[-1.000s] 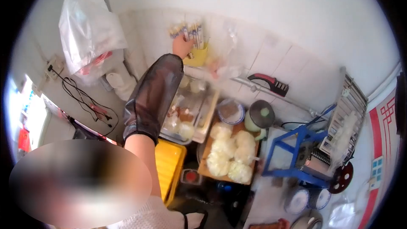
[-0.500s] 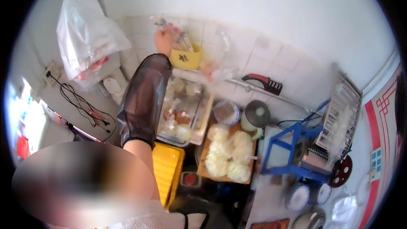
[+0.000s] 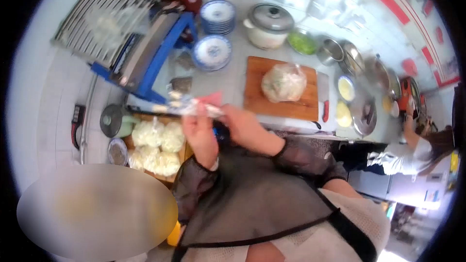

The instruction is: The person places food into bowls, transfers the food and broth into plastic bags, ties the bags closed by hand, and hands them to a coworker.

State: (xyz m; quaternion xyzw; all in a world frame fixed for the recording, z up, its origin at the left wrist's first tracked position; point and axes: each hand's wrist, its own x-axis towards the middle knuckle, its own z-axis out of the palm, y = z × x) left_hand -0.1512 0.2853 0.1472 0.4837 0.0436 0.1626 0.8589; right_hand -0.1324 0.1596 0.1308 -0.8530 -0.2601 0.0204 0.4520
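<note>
My left hand [image 3: 200, 133] is closed around a bundle of thin white-and-blue packets [image 3: 182, 106], blurred by motion. My right hand [image 3: 247, 128] has its fingers closed at the right end of the bundle, close beside the left hand; what they pinch is too blurred to name. A pink-red piece [image 3: 211, 98] shows just above the bundle. Both forearms wear dark sheer sleeves. Beyond my right hand, a filled clear plastic bag [image 3: 284, 83] sits on a wooden cutting board [image 3: 256, 90]. Bags of pale yellow food [image 3: 160, 148] lie left of my left hand.
Bowls [image 3: 212, 52] are stacked behind the hands, beside a blue-framed machine [image 3: 162, 56]. A lidded white pot [image 3: 268, 25], a red-handled knife [image 3: 325, 110] and metal bowls [image 3: 330, 51] stand along the counter. Another person [image 3: 412, 153] is at the far right.
The view has swung to the right, from the wall's yellow holder to the counter. My left hand has left the holder with packets, and my right hand has come into view beside it.
</note>
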